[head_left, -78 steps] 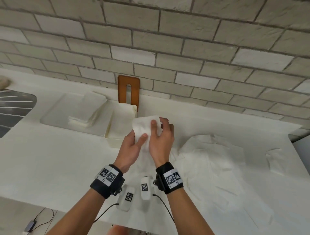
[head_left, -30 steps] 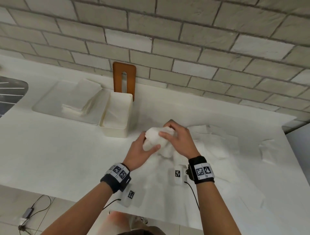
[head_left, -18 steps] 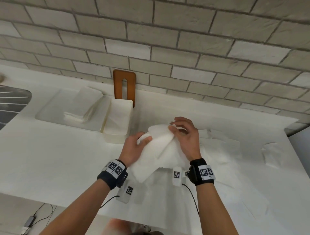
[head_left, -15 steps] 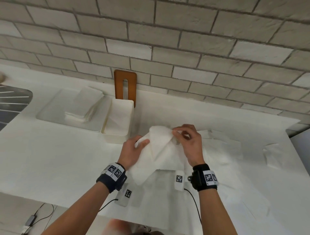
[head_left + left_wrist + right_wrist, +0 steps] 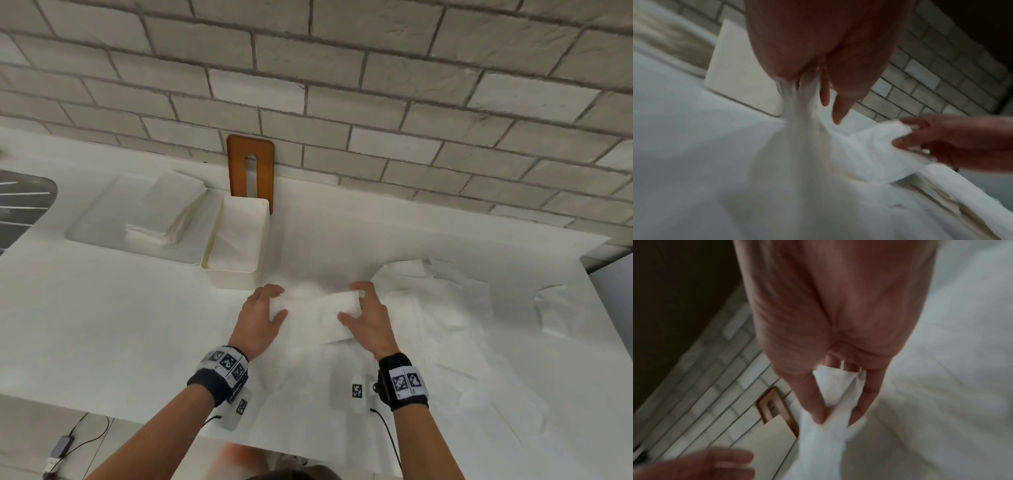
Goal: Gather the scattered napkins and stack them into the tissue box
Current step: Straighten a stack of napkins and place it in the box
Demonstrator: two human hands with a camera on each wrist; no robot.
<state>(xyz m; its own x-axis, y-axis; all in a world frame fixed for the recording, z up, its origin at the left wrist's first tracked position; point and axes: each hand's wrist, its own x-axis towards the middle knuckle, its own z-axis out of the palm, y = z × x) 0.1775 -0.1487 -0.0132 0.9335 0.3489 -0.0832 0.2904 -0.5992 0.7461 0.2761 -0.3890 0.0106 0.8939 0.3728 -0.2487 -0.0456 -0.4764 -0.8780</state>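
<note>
A white napkin (image 5: 317, 308) is stretched between my two hands low over the white counter (image 5: 120, 325). My left hand (image 5: 279, 301) pinches its left end; the left wrist view shows the cloth gathered into the fingers (image 5: 824, 91). My right hand (image 5: 349, 301) pinches the right end between thumb and fingers (image 5: 813, 402). The cream tissue box (image 5: 239, 270) stands open just beyond my left hand, with folded napkins lying inside. More loose napkins (image 5: 448, 301) are spread under and to the right of my right hand.
The wooden slotted lid (image 5: 265, 171) leans on the brick wall behind the box. A shallow white tray (image 5: 92, 226) left of the box bears a stack of napkins (image 5: 171, 209). A metal sink drainer (image 5: 24, 205) is at far left. One napkin (image 5: 551, 308) lies far right.
The napkin was bunched between my hands, then lifted and unfolded. My hands have now drawn apart and come down, pulling it out into a flat band.
</note>
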